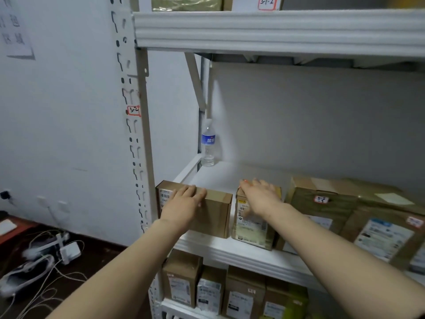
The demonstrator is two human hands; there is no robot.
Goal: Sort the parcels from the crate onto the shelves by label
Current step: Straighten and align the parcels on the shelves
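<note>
A flat brown cardboard parcel [215,212] stands on edge at the left end of the white middle shelf [232,249]. My left hand [184,202] lies against its front with straight fingers reaching over its top edge. Right beside it stands a narrower brown parcel [251,229] with a printed label. My right hand [259,196] rests on the top of that parcel, fingers spread and fairly straight. A red-bordered tag reading 3-2 [133,110] is stuck to the shelf's left upright.
Larger labelled parcels [322,203] fill the shelf to the right. A water bottle [208,143] stands at the shelf's back left corner. More boxes [230,293] crowd the shelf below, and others sit on the shelf above. Cables and chargers [46,256] lie on the floor at left.
</note>
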